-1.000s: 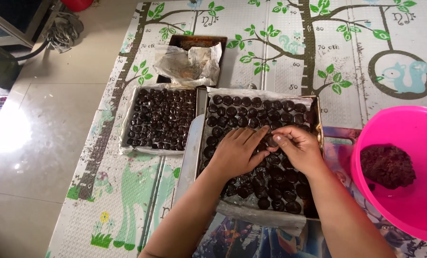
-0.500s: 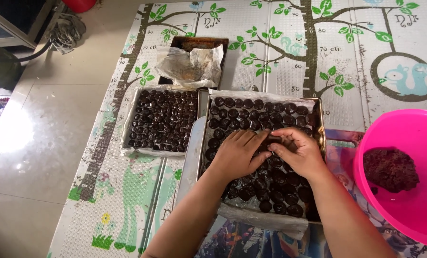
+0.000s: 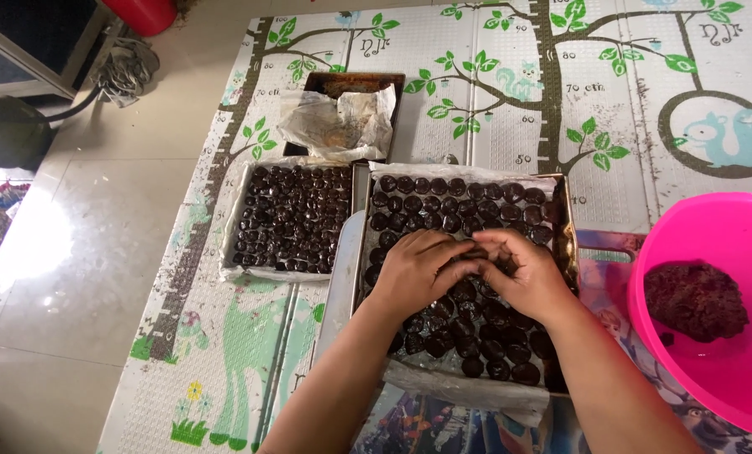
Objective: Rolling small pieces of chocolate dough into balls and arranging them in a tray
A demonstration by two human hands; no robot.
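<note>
Head view: left hand (image 3: 414, 273) and right hand (image 3: 523, 277) meet over tray (image 3: 565, 210), fingers seemingly pinched on dark ball (image 3: 477, 252).

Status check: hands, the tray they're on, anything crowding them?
Left hand and right hand fingertips together over dark balls mid lined tray. Grip unclear. Second full tray left, pink bowl with dark dough right; neither in the way.

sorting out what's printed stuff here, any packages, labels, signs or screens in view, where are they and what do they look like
No packages, labels or screens show.
Play mat: under the trays, white, printed with green-leaved trees, a squirrel and a height scale with numerals.
Picture sheet: under the near tray, by the left hand and right hand, glossy and multicoloured; details unclear.
Crumpled wrapper: in the far tray, white, unprinted.
</note>
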